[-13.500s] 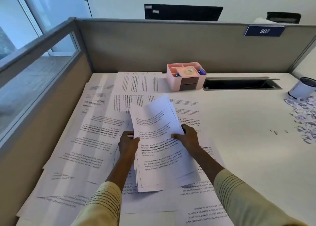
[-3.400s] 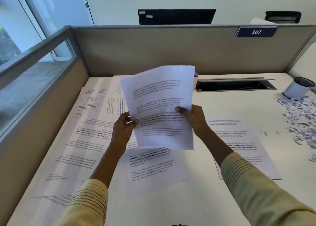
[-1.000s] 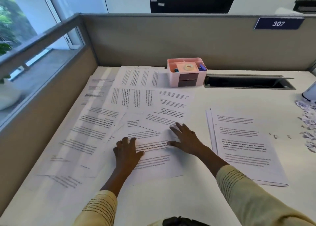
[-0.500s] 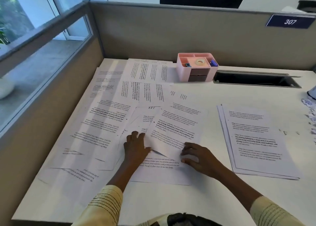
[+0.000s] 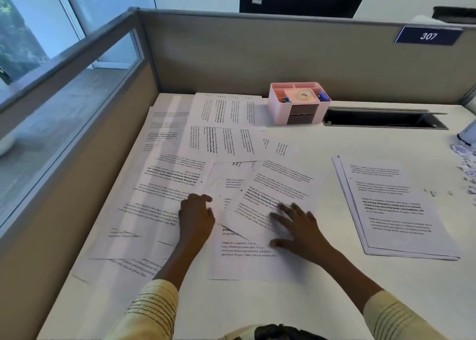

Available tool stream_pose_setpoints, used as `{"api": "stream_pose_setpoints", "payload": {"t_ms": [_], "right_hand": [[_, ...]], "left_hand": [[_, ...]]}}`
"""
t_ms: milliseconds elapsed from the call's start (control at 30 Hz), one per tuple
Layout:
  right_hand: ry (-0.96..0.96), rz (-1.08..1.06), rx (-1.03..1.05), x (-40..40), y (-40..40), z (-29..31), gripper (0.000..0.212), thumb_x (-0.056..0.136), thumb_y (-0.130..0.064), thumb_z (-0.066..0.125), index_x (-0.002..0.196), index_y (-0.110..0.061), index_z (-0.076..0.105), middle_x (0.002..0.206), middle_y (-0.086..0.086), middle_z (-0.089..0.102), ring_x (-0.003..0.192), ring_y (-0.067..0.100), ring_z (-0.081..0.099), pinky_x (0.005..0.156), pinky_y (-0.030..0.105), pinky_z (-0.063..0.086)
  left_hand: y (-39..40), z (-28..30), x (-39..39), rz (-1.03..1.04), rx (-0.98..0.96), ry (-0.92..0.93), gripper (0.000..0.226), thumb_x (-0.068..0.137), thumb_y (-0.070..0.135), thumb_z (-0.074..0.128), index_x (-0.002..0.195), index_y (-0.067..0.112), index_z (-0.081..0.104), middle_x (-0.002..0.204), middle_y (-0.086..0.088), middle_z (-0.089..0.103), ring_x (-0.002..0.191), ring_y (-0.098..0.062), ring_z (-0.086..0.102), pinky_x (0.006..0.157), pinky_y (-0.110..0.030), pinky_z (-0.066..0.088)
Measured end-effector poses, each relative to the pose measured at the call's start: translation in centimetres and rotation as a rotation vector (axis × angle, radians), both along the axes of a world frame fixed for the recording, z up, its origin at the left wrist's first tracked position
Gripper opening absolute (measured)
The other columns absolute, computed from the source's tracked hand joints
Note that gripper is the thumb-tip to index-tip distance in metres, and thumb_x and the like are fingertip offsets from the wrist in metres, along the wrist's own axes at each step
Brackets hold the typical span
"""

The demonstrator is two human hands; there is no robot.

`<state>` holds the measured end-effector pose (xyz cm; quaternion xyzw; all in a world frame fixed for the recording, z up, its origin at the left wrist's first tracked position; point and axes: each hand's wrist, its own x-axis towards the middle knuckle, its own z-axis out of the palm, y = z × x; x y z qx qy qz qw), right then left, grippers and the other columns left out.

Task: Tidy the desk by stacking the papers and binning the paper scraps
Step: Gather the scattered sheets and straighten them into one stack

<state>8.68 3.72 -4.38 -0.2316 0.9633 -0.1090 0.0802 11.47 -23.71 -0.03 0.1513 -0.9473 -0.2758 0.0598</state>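
Both hands lie flat on loose printed sheets (image 5: 180,185) that overlap across the left half of the white desk (image 5: 334,301). The left hand (image 5: 197,217) rests palm down with fingers relaxed and only slightly bent, gripping nothing, on the sheets near the centre. The right hand (image 5: 296,227), blurred, spreads straight fingers on a tilted sheet (image 5: 280,187) just beside it at 3 o'clock. Well apart at 3 o'clock from the hands lies a squared stack of papers (image 5: 394,211). Paper scraps (image 5: 467,164) are scattered at the desk's right edge, at 2 o'clock. A pink desk organizer (image 5: 298,104) holding a tape roll stands at 12 o'clock against the partition (image 5: 257,56), touching the farthest sheets.
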Motion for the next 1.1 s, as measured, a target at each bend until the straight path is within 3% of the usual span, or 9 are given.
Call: {"api": "stream_pose_setpoints", "payload": {"t_ms": [100, 200, 433, 533, 667, 867, 933, 1000, 1100], "right_hand": [[-0.087, 0.088, -0.052, 0.8, -0.2, 0.3, 0.104, 0.055, -0.096, 0.019, 0.141, -0.041, 0.034, 0.156, -0.012, 0.017, 0.146, 0.02, 0.005, 0.114, 0.051, 0.01], [-0.15, 0.181, -0.04, 1.2, -0.6, 1.1, 0.097, 0.055, -0.091, 0.034, 0.139, -0.042, 0.037, 0.155, -0.016, 0.016, 0.146, 0.014, -0.001, 0.115, 0.044, 0.004], [-0.218, 0.146, -0.023, 1.4, -1.9, 2.0, 0.075, 0.068, -0.054, 0.075, 0.135, -0.042, 0.043, 0.154, -0.018, 0.018, 0.147, 0.016, -0.001, 0.115, 0.044, 0.005], [-0.231, 0.134, 0.016, 1.3, -2.2, 2.2, 0.075, 0.067, -0.052, 0.076, 0.134, -0.045, 0.042, 0.155, -0.02, 0.016, 0.147, 0.017, -0.001, 0.115, 0.046, 0.007], [-0.268, 0.101, 0.012, 1.1, -2.3, 3.0, 0.074, 0.067, -0.044, 0.078, 0.133, -0.043, 0.043, 0.155, -0.02, 0.016, 0.147, 0.017, 0.0, 0.115, 0.046, 0.008], [-0.322, 0.112, -0.001, 1.1, -2.2, 4.3, 0.072, 0.069, -0.029, 0.08, 0.133, -0.035, 0.048, 0.156, -0.012, 0.018, 0.146, 0.019, 0.007, 0.115, 0.038, 0.018], [-0.336, 0.122, -0.018, 1.2, -2.0, 4.6, 0.069, 0.069, -0.027, 0.08, 0.131, -0.033, 0.051, 0.155, -0.011, 0.021, 0.146, 0.02, 0.01, 0.115, 0.038, 0.021], [-0.337, 0.131, -0.035, 1.4, -1.8, 4.6, 0.068, 0.068, -0.026, 0.08, 0.13, -0.034, 0.053, 0.154, -0.012, 0.023, 0.145, 0.019, 0.012, 0.114, 0.039, 0.023], [-0.324, 0.139, -0.05, 1.6, -1.5, 4.2, 0.068, 0.067, -0.025, 0.08, 0.128, -0.035, 0.053, 0.154, -0.014, 0.023, 0.145, 0.018, 0.012, 0.115, 0.039, 0.023]], "left_hand": [[-3.2, -0.4, -0.1, 0.097, -0.193, 0.059, 0.04, 0.089, 0.02, 0.064, 0.126, 0.01, 0.056, 0.137, -0.018, 0.046, 0.13, -0.035, 0.035, 0.103, -0.046, 0.033], [-6.6, -1.3, -0.3, 0.119, -0.29, -0.169, 0.069, 0.087, 0.048, 0.06, 0.142, 0.012, 0.038, 0.151, -0.019, 0.029, 0.142, -0.038, 0.016, 0.113, -0.051, 0.019], [-7.5, -2.4, 0.0, 0.046, -0.322, -0.324, 0.094, 0.076, 0.078, 0.046, 0.143, 0.012, 0.033, 0.15, -0.019, 0.03, 0.137, -0.04, 0.028, 0.109, -0.051, 0.026], [-7.0, -2.2, 0.1, -0.002, -0.356, -0.335, 0.077, 0.084, 0.068, 0.047, 0.136, 0.011, 0.04, 0.144, -0.018, 0.038, 0.132, -0.038, 0.036, 0.106, -0.05, 0.031], [-6.4, -0.7, 0.4, -0.09, -0.364, -0.135, 0.038, 0.091, 0.041, 0.053, 0.112, 0.01, 0.059, 0.099, -0.007, 0.066, 0.083, -0.024, 0.064, 0.079, -0.035, 0.051], [-5.5, 1.6, -0.1, -0.19, -0.462, 0.02, 0.028, 0.088, 0.007, 0.063, 0.115, 0.001, 0.059, 0.08, -0.009, 0.069, 0.06, -0.022, 0.066, 0.068, -0.031, 0.057], [-5.4, 1.3, -0.1, -0.173, -0.452, 0.118, 0.025, 0.084, 0.001, 0.066, 0.109, 0.0, 0.065, 0.087, -0.013, 0.072, 0.067, -0.028, 0.069, 0.073, -0.036, 0.057], [-5.3, 0.8, -0.2, -0.136, -0.358, 0.096, 0.042, 0.088, 0.011, 0.064, 0.129, 0.003, 0.056, 0.124, -0.019, 0.061, 0.105, -0.037, 0.063, 0.092, -0.045, 0.049], [-5.5, -0.4, -0.3, -0.151, -0.32, -0.223, 0.078, 0.092, 0.047, 0.054, 0.151, 0.012, 0.018, 0.157, -0.018, 0.015, 0.144, -0.036, 0.018, 0.114, -0.046, 0.024]]}}
